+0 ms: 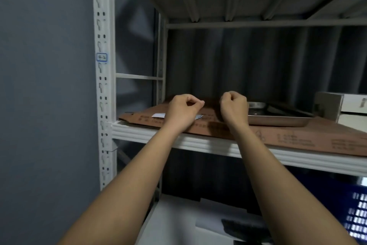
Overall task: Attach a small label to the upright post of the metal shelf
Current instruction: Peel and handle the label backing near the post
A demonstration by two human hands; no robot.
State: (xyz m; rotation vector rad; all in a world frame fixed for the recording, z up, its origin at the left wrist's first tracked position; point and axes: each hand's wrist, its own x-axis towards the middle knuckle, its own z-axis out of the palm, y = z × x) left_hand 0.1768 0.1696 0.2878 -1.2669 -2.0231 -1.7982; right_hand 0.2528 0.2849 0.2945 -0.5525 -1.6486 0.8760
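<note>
A shallow metal tray [278,114] lies on the shelf just right of the right hand [234,105]; what it holds cannot be made out. It rests on a flattened brown cardboard sheet [288,135] that covers the shelf board [151,134]. Farther right of that hand stands a pale box [337,105], its contents hidden. A small label [102,57], white with a blue border and dark handwriting, is stuck on the front face of the white upright post [103,86] of the metal shelf; its long axis runs across the post, roughly level, while the post itself runs vertically with rows of slots. The label sits up and well to the left of the left hand [183,110], apart from both hands. The left hand hovers over the cardboard with fingers curled and thumb meeting forefinger in a pinch; whether anything small is caught there cannot be told. The right hand, just beside it to the right and not touching it, is closed in a loose fist with nothing visible in it. Under the left hand, a white and blue paper sheet [158,115] lies flat on the cardboard, sticking out on either side of the wrist.
</note>
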